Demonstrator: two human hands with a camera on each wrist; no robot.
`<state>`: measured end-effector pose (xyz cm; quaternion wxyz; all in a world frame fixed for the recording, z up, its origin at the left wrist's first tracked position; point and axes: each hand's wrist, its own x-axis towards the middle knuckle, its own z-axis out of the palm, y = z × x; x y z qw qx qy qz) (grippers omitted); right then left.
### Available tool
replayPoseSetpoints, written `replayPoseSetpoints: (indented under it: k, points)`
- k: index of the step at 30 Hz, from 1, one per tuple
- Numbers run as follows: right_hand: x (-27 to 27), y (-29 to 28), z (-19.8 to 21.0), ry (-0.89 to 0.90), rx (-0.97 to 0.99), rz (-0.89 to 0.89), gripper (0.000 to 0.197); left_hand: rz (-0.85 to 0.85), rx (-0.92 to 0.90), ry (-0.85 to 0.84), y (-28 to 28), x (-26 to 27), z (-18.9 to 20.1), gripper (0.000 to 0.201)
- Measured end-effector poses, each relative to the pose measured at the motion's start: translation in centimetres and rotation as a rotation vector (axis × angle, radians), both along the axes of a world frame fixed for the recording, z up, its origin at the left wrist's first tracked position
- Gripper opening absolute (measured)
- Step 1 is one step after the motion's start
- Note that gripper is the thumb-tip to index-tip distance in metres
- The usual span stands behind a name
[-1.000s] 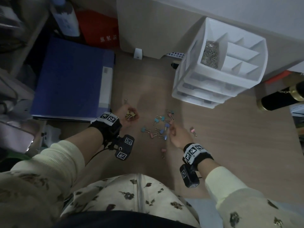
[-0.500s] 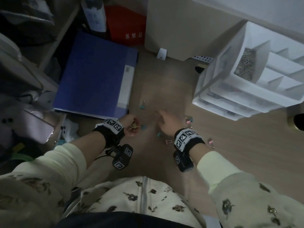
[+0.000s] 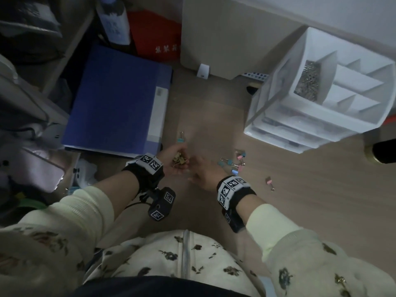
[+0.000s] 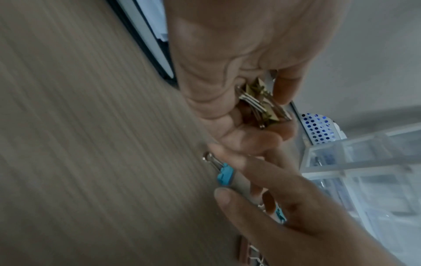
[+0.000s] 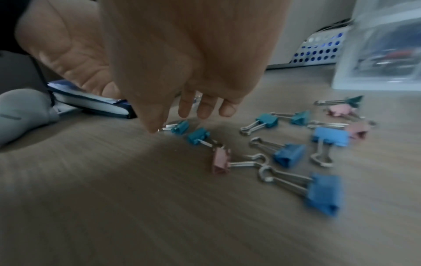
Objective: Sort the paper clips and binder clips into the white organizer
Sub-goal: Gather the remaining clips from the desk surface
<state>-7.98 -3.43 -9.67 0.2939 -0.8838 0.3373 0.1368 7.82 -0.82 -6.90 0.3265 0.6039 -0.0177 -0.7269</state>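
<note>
On the wooden desk, my left hand curls round a bunch of gold binder clips, half hidden in my palm. My right hand hovers, fingers loose, over blurred coloured binder clips. The white organizer stands beyond, cut off.

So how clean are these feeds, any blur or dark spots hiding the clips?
Head view: dim, with the gold binder clips in the left hand small and murky. Left wrist view: motion-smeared desk. Right wrist view: soft blur, the right hand shading the teal clips.
</note>
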Motion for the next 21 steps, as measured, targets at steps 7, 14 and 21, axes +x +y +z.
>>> replayPoseSetpoints:
  k: [7, 14, 21]
  points:
    - [-8.6, -0.8, 0.8, 0.135, -0.176, -0.442, 0.046, 0.013, -0.004, -0.154, -0.1, -2.8, 1.1, 0.033]
    - [-13.5, -0.6, 1.2, 0.541, -0.219, -0.805, 0.054, -0.051, -0.002, -0.206, 0.1, -4.3, 1.2, 0.026]
    - [-13.8, 0.5, -0.3, 0.266, 0.002, -0.865, 0.041, -0.054, -0.011, -0.206, -0.2, -5.1, 1.5, 0.024]
